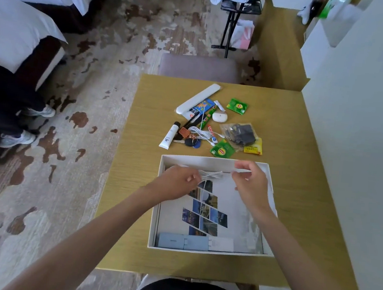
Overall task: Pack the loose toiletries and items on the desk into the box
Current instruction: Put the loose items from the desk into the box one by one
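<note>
View from the head, looking down on the desk (298,204). Both hands work above the far half of the box (156,212), which lies open directly in front of the person.

The left hand (177,179) grips a bunched white cable (213,174). The right hand (250,182) pinches its free end, so the cable spans the gap between them. Its long axis runs left to right, roughly parallel to the box's far wall. The cable hangs in the air, and the box floor is straight below, so the drop appears to be simply downward. Neither hand is clearly nearer.

Inside the box lie a booklet (237,212) flat on the floor and a blue-grey case (182,241) along the near wall.

The unpacked pile sits on the desk just beyond the far wall, ahead of both hands. A tube (169,135) and keys (189,142) lie toward the left hand. A clear bag (240,133) and tea bags (222,149) lie toward the right. A second cable (201,133) lies between them, and a long white case (198,98) is farthest away.

The surface is smooth yellow wood. A chair (199,67) stands past the desk, with patterned carpet (97,86) and beds (20,25) to the left and a wall close on the right.
</note>
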